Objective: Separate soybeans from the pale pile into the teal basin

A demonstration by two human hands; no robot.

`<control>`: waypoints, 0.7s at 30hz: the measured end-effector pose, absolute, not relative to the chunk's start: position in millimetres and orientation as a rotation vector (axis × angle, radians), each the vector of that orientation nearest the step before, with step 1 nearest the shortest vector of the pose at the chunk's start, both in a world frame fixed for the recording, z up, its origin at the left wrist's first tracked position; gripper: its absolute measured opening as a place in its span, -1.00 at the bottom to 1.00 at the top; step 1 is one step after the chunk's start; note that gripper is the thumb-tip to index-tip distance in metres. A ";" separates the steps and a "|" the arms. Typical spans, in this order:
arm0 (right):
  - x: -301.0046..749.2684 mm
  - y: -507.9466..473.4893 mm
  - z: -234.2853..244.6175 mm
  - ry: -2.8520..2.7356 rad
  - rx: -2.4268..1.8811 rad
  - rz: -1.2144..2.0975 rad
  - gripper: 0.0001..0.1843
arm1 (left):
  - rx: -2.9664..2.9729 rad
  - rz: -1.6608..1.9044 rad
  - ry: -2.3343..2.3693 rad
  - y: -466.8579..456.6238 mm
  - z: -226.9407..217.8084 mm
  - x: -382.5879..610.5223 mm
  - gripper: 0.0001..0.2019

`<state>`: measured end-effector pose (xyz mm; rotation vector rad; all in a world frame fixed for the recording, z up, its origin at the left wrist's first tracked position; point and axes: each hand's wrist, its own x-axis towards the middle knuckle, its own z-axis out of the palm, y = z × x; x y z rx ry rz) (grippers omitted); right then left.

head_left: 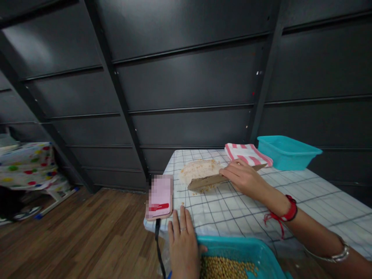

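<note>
Pinched in my right hand (243, 177) is a long, narrow piece of cardboard (207, 181), its lower edge near the checked tablecloth (232, 211). Under and behind it lies a pale, roundish patch (197, 170) with small yellowish beans scattered at its edges; I cannot tell what the patch is made of. My left hand (183, 244) lies at the table's near edge with fingers stretched out, its thumb over the side of a turquoise basin (232, 241). Inside that basin are many yellowish beans (226, 267), like soybeans. The basin's lower part is cut off by the frame.
A phone (159, 195) with a pink screen rests at the table's left corner, a black cord (158, 242) hanging below. Farther back are a red-and-white striped cloth (247, 153) and another turquoise basin (286, 155). A dark panelled wall (188, 85) rises behind the table.
</note>
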<state>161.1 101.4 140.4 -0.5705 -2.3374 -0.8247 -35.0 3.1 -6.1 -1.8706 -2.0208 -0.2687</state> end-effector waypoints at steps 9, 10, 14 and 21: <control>162.3 85.3 144.3 -2.281 -0.576 -0.928 -0.65 | -1.860 -0.258 -2.030 3.4 -0.2 -33.1 -0.20; 161.7 83.4 144.8 -2.284 -0.582 -0.935 -0.65 | -1.858 -0.254 -2.034 3.3 0.1 -32.9 -0.20; 158.5 76.5 148.3 -2.286 -0.601 -0.978 -0.67 | -1.866 -0.230 -2.042 2.6 0.4 -32.8 -0.19; 153.5 71.1 151.3 -2.304 -0.567 -1.037 -0.69 | -1.871 -0.238 -2.052 3.1 0.9 -33.6 -0.21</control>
